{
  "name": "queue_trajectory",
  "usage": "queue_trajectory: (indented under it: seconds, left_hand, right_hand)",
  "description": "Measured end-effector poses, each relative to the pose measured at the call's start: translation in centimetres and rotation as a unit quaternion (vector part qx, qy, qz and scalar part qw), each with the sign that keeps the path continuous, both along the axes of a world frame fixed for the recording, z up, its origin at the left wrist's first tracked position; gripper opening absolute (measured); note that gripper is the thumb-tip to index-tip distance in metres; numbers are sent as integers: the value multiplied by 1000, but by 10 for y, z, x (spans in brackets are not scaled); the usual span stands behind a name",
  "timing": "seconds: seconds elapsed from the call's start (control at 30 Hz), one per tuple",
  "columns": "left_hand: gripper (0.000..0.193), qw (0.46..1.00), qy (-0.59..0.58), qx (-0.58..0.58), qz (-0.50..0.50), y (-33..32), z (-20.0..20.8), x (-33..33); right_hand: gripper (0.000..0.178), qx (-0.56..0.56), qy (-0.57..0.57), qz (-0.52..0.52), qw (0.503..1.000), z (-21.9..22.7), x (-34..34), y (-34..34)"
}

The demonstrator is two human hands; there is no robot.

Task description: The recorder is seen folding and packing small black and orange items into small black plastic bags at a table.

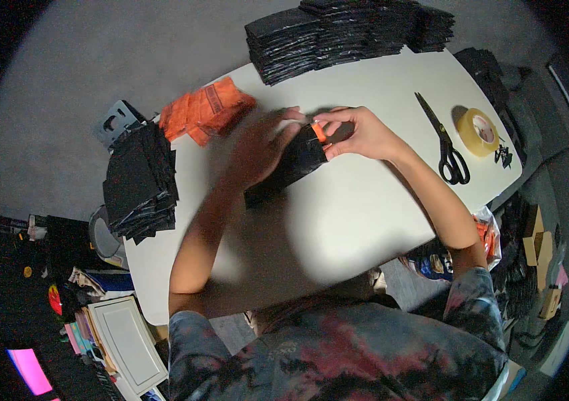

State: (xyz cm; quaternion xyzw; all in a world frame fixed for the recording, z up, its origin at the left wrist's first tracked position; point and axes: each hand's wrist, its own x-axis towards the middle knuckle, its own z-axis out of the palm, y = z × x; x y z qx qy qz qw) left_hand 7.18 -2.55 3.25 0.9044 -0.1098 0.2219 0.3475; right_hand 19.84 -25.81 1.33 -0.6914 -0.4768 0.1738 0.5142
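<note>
Over the middle of the white table [364, 214], a folded black plastic packet [296, 164] lies tilted between my hands. My left hand [267, 147] is closed along its left side, partly in shadow, with fingertips near its upper end. At that end a small orange piece [318, 131] shows; how far it reaches into the packet is hidden. My right hand [361, 136] pinches there, forefinger by the orange piece and thumb lower at the packet's edge. Beyond my left hand, several flat orange packets [207, 108] lie in a loose pile.
Tall stacks of folded black packets [351, 33] line the far edge. Another black pile [140, 180] overhangs the left edge. On the right are black-handled scissors [443, 144], a yellowish tape roll [478, 132] and small black pieces [503, 156]. A white cabinet [127, 344] stands lower left.
</note>
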Motion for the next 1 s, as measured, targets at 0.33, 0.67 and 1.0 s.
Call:
queue_trajectory:
  seconds: [0.33, 0.67, 1.0]
  left_hand:
    - [54, 962, 236, 133, 28, 10, -3, -4]
    - [55, 979, 188, 71, 19, 10, -7, 2]
    - [46, 990, 90, -12, 104, -14, 2, -5]
  right_hand:
    - [80, 11, 174, 91, 981, 1, -1, 0]
    - [29, 63, 150, 55, 985, -4, 3, 1]
    - [21, 159, 148, -17, 976, 11, -13, 3]
